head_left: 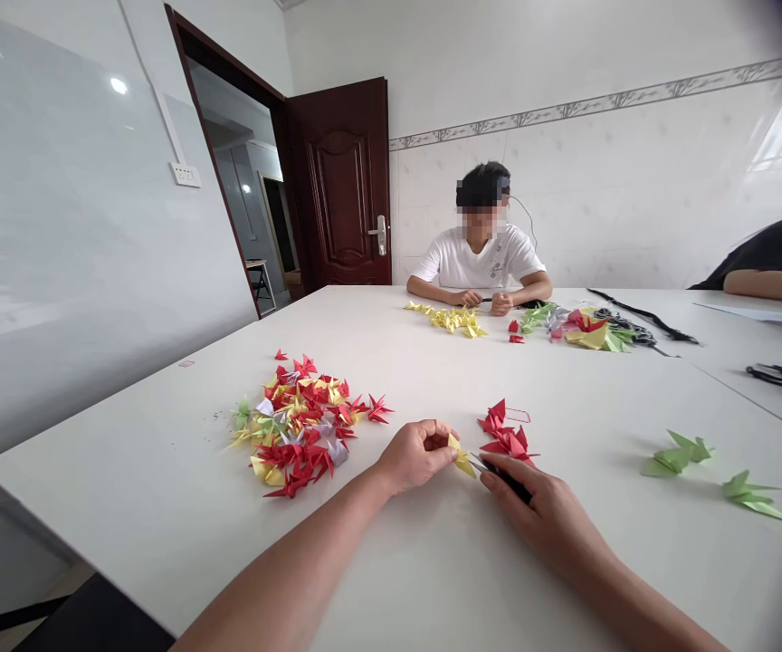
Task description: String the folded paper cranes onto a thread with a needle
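My left hand pinches a small yellow paper crane between thumb and fingers. My right hand is closed round a black-handled tool with a thin metal tip, whose exact kind I cannot make out. The metal tip touches or lies right beside the crane's lower edge. Just beyond the tool are red paper cranes on the white table. Left of my left hand spreads a heap of red, yellow, lilac and green paper cranes.
Two green cranes lie at the right on the white table. Across it sits a person in a white shirt, near yellow cranes and a mixed pile. Black straps and another person's arm are at the far right.
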The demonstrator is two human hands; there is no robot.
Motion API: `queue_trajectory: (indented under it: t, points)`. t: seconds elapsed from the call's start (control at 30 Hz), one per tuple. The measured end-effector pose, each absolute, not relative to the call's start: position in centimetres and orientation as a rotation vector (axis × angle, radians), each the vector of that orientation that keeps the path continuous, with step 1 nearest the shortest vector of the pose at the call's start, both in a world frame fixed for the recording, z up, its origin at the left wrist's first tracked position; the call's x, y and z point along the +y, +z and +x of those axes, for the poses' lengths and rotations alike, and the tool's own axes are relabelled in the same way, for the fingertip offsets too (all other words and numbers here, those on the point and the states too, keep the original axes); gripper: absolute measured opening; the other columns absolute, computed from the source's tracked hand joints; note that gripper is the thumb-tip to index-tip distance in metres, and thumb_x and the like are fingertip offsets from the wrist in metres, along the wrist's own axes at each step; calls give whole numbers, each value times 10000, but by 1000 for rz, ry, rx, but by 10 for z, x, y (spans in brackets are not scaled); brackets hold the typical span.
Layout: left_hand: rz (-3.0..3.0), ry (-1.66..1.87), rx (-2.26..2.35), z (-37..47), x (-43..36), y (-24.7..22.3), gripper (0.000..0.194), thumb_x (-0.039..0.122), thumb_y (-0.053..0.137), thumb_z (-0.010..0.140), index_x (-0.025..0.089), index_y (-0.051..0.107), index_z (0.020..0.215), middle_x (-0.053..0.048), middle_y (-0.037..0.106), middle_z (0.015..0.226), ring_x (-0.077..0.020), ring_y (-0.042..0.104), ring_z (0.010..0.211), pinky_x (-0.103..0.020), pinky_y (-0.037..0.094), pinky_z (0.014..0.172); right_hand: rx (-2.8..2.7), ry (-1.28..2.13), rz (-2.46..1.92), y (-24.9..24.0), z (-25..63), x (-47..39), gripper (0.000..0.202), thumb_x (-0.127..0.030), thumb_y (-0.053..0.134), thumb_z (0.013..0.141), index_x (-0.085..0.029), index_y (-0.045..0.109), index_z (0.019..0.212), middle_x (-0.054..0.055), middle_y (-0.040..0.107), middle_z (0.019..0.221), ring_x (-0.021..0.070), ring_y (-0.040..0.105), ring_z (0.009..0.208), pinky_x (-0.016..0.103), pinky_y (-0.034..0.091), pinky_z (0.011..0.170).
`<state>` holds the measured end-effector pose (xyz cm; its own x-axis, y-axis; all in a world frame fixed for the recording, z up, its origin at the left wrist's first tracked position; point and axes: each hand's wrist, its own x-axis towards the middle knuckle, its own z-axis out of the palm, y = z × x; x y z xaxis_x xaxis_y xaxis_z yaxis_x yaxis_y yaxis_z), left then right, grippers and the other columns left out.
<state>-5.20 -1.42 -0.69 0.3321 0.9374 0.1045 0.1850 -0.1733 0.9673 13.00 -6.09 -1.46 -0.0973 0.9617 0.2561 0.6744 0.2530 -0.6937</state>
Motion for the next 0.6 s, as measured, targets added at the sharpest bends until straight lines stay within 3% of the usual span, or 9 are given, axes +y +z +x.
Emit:
queue_trajectory:
  t: [0.3,0.47,0.6]
  points:
    - [1614,949,1045,-52,-14,-4,188,141,561,689,136,611,869,14,545,694,-91,510,649,-210,391,632,-1890,582,-1421,-14,133,-60,379,-464,419,839,-248,658,1039,23,687,969,192,623,835,266,466,710]
    - [1603,963,1003,-51,-14,-2,89,136,560,687,131,592,769,-19,584,784,-106,536,714,-221,410,683,-1869,617,-1383,-14,132,-62,403,-466,392,848,-248,672,1040,21,690,818,179,622,742,265,460,649]
    - [1607,984,971,-52,-12,-8,126,138,563,695,133,600,816,-27,594,808,-107,546,715,-224,423,678,-1935,594,-1472,-12,133,-61,406,-475,388,848,-253,684,1016,14,689,795,176,615,695,262,454,609]
